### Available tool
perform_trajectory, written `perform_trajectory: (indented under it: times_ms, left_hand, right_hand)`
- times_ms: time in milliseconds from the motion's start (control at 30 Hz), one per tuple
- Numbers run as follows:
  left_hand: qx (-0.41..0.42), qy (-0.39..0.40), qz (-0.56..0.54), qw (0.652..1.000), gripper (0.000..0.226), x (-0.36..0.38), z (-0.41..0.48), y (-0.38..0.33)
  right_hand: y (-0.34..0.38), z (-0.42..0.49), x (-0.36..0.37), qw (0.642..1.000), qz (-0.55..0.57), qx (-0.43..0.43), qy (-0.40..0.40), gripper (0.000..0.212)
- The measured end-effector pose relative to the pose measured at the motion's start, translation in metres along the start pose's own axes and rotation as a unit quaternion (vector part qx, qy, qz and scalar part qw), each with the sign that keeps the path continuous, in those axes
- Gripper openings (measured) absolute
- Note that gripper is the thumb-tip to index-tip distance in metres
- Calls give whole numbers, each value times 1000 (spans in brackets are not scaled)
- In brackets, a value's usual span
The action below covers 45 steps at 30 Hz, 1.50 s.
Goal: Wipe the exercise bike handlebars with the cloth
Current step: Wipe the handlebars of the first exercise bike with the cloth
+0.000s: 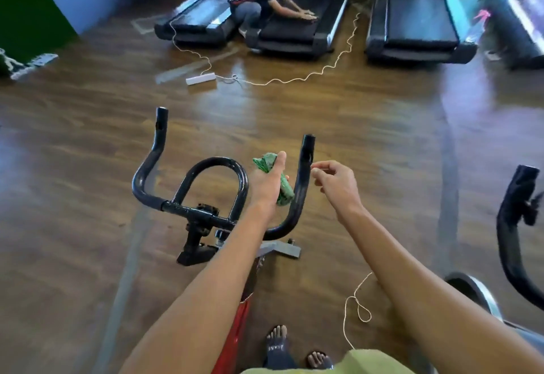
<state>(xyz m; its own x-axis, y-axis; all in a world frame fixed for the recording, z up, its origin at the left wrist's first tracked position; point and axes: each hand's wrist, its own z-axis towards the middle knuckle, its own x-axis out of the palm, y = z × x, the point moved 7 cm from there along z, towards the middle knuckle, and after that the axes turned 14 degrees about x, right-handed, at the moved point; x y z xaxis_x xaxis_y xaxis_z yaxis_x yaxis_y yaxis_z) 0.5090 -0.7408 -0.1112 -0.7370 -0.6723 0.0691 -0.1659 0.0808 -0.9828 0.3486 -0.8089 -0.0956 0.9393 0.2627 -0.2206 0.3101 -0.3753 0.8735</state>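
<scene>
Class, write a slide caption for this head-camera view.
Left hand grips a green cloth beside the black bike handlebars; right hand hovers nearby.

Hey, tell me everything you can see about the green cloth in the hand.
The green cloth is bunched into a crumpled wad, soft fabric by its look. The left hand grips its middle; one end sticks out by the thumb, the other hangs below the palm. It is held between the handlebars' centre loop and the right bar, its lower end close beside that bar; whether they touch cannot be told.
</scene>
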Motion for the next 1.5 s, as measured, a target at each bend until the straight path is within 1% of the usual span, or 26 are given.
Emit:
perform_trajectory:
  times_ms: [100, 200, 267, 400, 500, 567, 600, 667, 700, 733, 767, 900, 967, 1067, 1133, 1233, 1300, 1367, 1500]
  left_hand:
    - [19, 35, 83, 996, 37, 15, 35, -5]
    - [47, 72, 122, 989, 37, 36, 65, -7]
    - [55, 99, 117, 987, 40, 50, 77, -5]
    - [67, 148, 107, 981, 31, 74, 86, -5]
    - [102, 179, 65, 976, 38, 86, 86, -11]
    - [117, 170, 59, 977, 35, 91, 91, -16]
    - [123, 158, 73, 977, 31, 92, 93, -18]
    - [131, 133, 123, 975, 40, 94, 95, -17]
    - [145, 126, 148, 970, 39, 95, 95, -16]
    - [165, 124, 160, 965, 30, 96, 93, -17]
    - [185, 124, 165, 961, 22, 96, 90, -20]
    - [222, 124, 151, 955, 23, 93, 78, -18]
    - [215, 118, 135, 960, 17, 91, 75, -12]
    - [207, 103, 111, 966, 16, 84, 70, 1]
    - [194, 114, 102, 969, 13, 77, 65, 18]
    - [165, 152, 113, 968, 16, 66, 55, 41]
    - [162, 168, 84, 969, 17, 69, 57, 35]
    - [174, 164, 73, 968, 23, 79, 71, 14]
    - [180, 145, 124, 965, 27, 98, 98, -5]
  right_hand:
    - [14, 31, -1, 998, -11, 17, -61, 21]
    - [26, 59, 8, 996, -36, 30, -78, 33]
    - [28, 71, 18, 996, -48, 36, -63, 35]
    - [26, 85, 24, 996, -48, 25, -64, 30]
    - [24, 89, 23, 997, -47, 15, -61, 29]
    - [28, 87, 21, 997, -43, 6, -59, 25]
    - [29, 85, 20, 997, -44, 3, -58, 24]
    - [29, 86, 18, 997, -49, 1, -57, 24]
    - [29, 87, 17, 997, -52, -1, -56, 25]
    - [29, 89, 17, 997, -55, -3, -54, 26]
    - [29, 90, 17, 997, -57, -3, -50, 26]
    - [28, 92, 17, 997, -68, -4, -40, 20]
    - [28, 92, 17, 997, -64, -6, -37, 18]
    - [27, 94, 17, 998, -59, -8, -37, 17]
    - [25, 96, 17, 998, -56, -12, -40, 19]
    - [21, 98, 18, 998, -42, -15, -42, 21]
    - [19, 98, 19, 998, -34, -16, -40, 22]
    - [18, 99, 19, 999, -27, -18, -42, 22]
    - [16, 98, 19, 999, -12, -17, -37, 19]
